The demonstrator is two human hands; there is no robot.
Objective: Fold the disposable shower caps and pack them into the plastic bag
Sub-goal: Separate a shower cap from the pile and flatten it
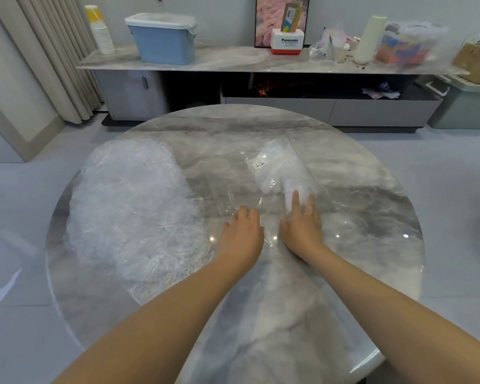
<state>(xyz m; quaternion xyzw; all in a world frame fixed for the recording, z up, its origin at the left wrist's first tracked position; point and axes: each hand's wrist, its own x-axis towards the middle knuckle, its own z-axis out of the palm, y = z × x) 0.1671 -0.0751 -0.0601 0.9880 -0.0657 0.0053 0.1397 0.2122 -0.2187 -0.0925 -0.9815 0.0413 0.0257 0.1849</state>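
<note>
Our left hand (243,234) and right hand (302,223) press flat with relaxed fingers on the clear plastic bag (275,173), its length pointing away on the round marble table (372,189); crinkly shower caps (130,206) lie piled left.

Two hands are over the one round table (344,273): the left hand (243,235) and the right hand (302,225). On the table lie one big heap of loose shower caps (133,206) at the left, too tangled to count, and one clear plastic bag (283,167) at the right with one white label (259,164). On the far shelf (233,60) stand one blue bin (164,37), one stack of paper cups (101,30), one white and red box (287,41) and one pale bottle (370,38)
</note>
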